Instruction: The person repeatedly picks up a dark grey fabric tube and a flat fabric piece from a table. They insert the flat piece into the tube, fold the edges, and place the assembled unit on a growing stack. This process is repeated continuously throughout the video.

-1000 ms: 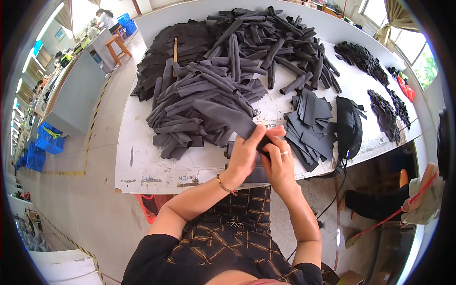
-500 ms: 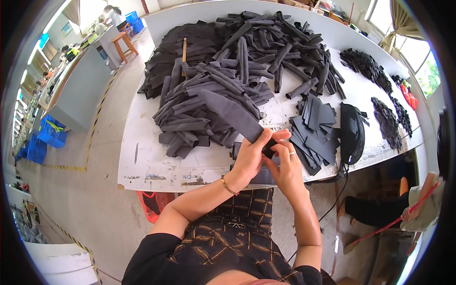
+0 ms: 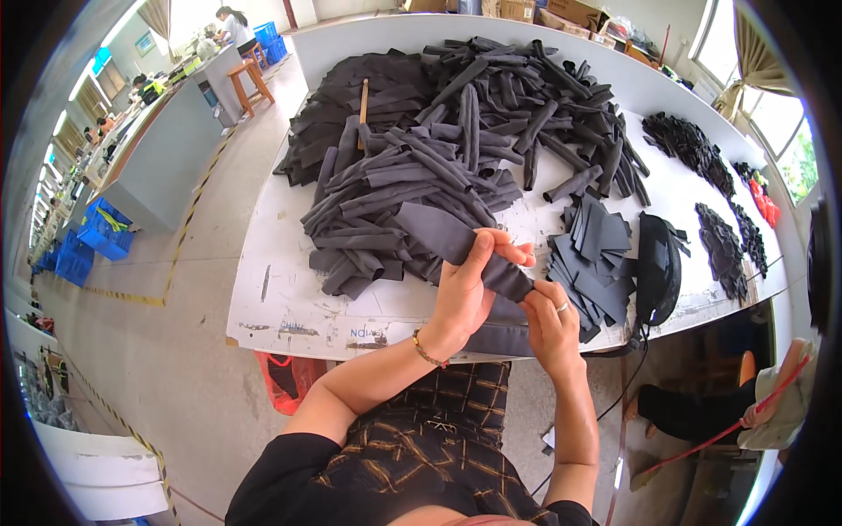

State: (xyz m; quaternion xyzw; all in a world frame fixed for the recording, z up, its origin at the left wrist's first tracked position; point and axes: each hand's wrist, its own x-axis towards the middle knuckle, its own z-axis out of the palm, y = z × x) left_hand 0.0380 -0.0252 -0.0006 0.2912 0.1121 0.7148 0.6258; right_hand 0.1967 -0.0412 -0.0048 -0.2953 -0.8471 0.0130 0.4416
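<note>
A person's two hands stretch a dark gray fabric strip above the near edge of a white table.
The left hand grips the strip along its length, thumb on top, while the right hand pinches its lower end between thumb and fingertips. A heap of rolled gray pieces lies left of the table's middle; flat dark pieces fan out right of its middle, just beside a black mesh item.
</note>
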